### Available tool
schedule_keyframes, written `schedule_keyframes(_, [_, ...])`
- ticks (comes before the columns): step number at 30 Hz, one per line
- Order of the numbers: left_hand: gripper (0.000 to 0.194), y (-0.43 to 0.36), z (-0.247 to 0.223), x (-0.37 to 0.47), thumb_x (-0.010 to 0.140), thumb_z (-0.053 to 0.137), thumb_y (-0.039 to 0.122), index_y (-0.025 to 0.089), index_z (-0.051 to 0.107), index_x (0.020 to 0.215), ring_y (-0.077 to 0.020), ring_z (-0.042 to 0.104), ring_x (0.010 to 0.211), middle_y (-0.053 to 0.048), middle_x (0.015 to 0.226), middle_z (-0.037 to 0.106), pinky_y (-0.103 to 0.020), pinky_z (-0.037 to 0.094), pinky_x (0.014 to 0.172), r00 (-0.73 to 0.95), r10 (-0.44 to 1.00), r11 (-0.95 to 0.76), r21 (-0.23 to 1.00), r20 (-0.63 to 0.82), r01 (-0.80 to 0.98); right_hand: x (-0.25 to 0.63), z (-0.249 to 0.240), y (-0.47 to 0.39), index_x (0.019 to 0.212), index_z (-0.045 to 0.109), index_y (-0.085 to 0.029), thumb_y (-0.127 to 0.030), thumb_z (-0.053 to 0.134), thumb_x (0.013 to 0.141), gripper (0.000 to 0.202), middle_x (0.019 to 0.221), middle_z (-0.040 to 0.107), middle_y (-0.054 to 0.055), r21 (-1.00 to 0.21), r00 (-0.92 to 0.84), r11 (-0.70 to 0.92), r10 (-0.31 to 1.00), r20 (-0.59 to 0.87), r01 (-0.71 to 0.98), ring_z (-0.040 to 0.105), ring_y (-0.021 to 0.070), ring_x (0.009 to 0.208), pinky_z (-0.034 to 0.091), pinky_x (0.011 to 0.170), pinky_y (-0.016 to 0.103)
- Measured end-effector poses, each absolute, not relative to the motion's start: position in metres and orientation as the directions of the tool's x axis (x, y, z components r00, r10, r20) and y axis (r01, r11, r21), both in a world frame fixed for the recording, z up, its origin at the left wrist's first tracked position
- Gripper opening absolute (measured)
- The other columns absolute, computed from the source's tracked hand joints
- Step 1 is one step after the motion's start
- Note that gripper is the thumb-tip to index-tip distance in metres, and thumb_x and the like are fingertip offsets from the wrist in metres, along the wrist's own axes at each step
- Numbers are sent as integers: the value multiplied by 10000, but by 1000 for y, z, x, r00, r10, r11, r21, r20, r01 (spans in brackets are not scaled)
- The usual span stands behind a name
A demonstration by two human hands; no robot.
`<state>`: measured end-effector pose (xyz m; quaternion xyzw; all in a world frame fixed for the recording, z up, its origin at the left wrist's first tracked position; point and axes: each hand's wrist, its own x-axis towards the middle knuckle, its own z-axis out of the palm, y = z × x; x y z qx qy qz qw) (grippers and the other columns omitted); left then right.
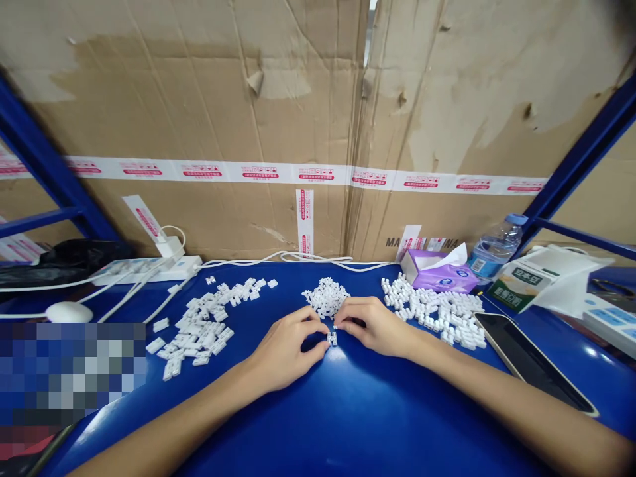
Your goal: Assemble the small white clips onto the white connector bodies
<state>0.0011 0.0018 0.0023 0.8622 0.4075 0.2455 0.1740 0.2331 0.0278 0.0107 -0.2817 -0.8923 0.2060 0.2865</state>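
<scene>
In the head view, thumb and forefinger of my left hand are closed on a small white plastic piece with slots, held at the blue tabletop. Just to its right, my right hand is pinched over the same piece; what its fingertips hold is too small to make out. Directly behind the hands lies a heap of tiny white parts. Flat rectangular white pieces are spread to the left of my left hand. A pile of chunky white plastic pieces lies beyond my right forearm.
A power strip with white cables stands at the back left. Back right are a purple tissue pack, a water bottle and a green-and-white box. A phone lies right. Cardboard walls the back.
</scene>
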Motion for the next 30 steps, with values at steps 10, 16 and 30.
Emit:
schedule_keyframes(10, [174,3,-3,2,923,626,264,236,770,1016,-219,664,907,-52,1032,685,-369,548,838,535,798,-593,519,277,615,230,-2,22,987,709,-189,-154,519,1012,195,944,691,59,-573,-701,759,589,402,309,655,164,846,552,786,305])
schedule_keyframes(16, [178,3,-4,0,929,628,260,240,765,1041,-230,661,933,-50,1056,679,-391,542,856,541,797,-593,518,270,616,232,-2,24,993,711,-191,-139,492,1019,227,940,691,65,-560,-709,767,581,401,312,649,171,864,556,792,314])
schedule_keyframes(30, [167,3,-1,0,932,627,256,233,756,1037,-218,656,935,-45,1057,669,-374,527,868,547,799,-583,543,250,604,234,-4,26,1052,713,-172,-103,486,1013,240,994,724,83,-465,-734,840,500,460,280,639,188,917,553,828,346])
